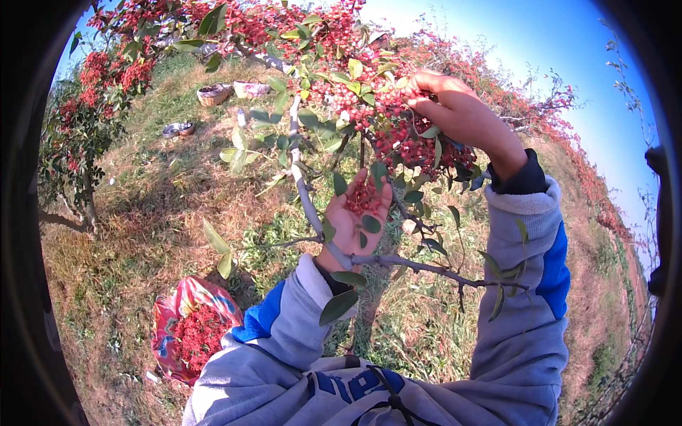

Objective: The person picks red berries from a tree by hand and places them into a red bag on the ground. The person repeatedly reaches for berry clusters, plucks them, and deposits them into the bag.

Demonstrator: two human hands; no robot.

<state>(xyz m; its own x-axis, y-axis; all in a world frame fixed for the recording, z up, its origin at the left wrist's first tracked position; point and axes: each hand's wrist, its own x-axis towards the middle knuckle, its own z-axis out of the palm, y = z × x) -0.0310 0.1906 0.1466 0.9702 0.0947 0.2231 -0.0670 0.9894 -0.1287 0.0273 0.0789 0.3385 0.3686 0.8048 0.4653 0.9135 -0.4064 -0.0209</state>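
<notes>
My left hand [354, 221] is cupped palm up beneath a fruiting branch, holding a small heap of picked red berries [364, 198], which look like Sichuan pepper. A few green leaves hang across its palm and fingers. Higher and to the right, my right hand [461, 109] reaches over the branch, thumb and fingers closing on a red berry cluster [391, 101]; its fingertips are partly hidden among the fruit. Just below that hand hangs a dense, darker berry cluster [421, 149]. Both hands are bare, with grey and blue sleeves at the wrists.
A bare grey branch [301, 186] slants down past my left wrist, and a thorny side branch [426, 263] crosses between my arms. A colourful bag [162, 325] of red berries stands lower left on grass. Baskets [213, 96] and a metal basin [173, 130] sit farther off.
</notes>
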